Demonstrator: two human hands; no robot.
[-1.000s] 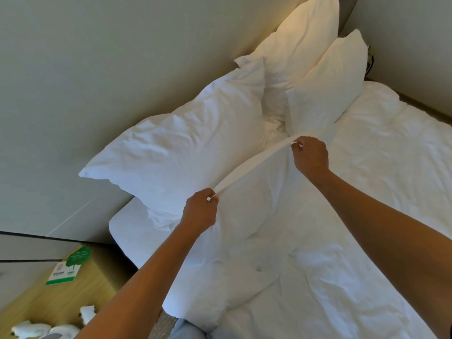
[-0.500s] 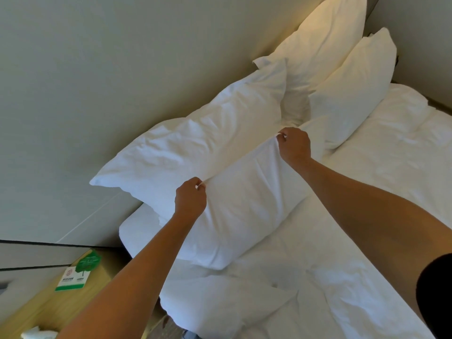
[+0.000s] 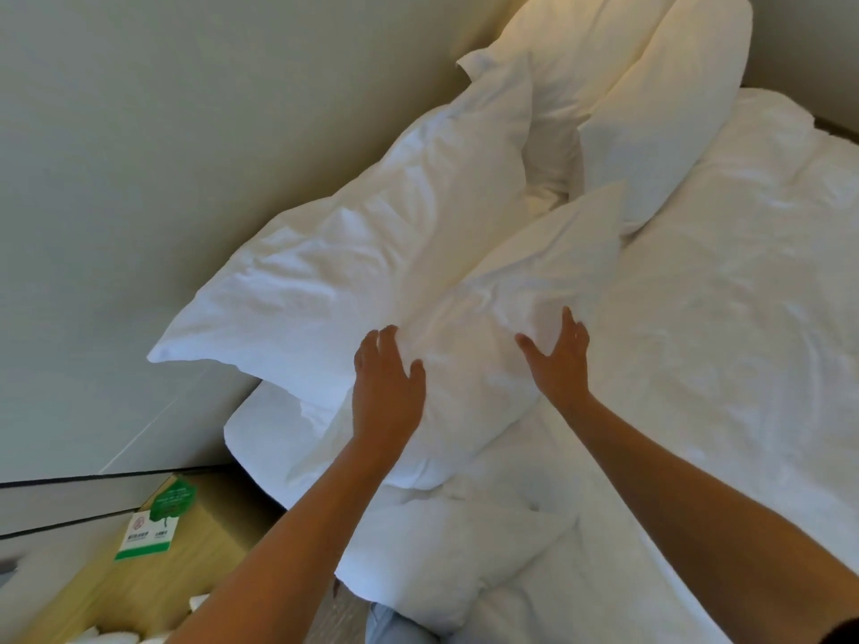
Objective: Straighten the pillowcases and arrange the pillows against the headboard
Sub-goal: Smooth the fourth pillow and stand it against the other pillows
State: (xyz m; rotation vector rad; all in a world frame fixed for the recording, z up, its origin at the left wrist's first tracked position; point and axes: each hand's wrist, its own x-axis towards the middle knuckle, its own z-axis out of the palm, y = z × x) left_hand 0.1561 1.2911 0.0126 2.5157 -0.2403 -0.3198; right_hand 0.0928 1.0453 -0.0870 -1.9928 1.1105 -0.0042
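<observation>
A white front pillow [image 3: 520, 290] leans on a bigger white pillow [image 3: 372, 244] that rests against the beige headboard [image 3: 186, 132]. My left hand [image 3: 388, 388] lies flat on the front pillow's lower left part, fingers spread. My right hand [image 3: 560, 360] presses flat on its middle, fingers apart. Neither hand grips the fabric. Two more white pillows stand farther along the headboard: a tall pillow [image 3: 571, 53] at the back and a second pillow [image 3: 660, 127] in front of it.
A rumpled white duvet [image 3: 725, 318] covers the bed to the right, with a bunched fold [image 3: 441, 550] near me. A wooden nightstand [image 3: 153, 578] with a green-and-white card [image 3: 160, 515] stands at lower left.
Both hands have let go of the front pillow's top edge and dropped onto its face, fingers spread. The pillow now leans against the bigger pillow behind it.
</observation>
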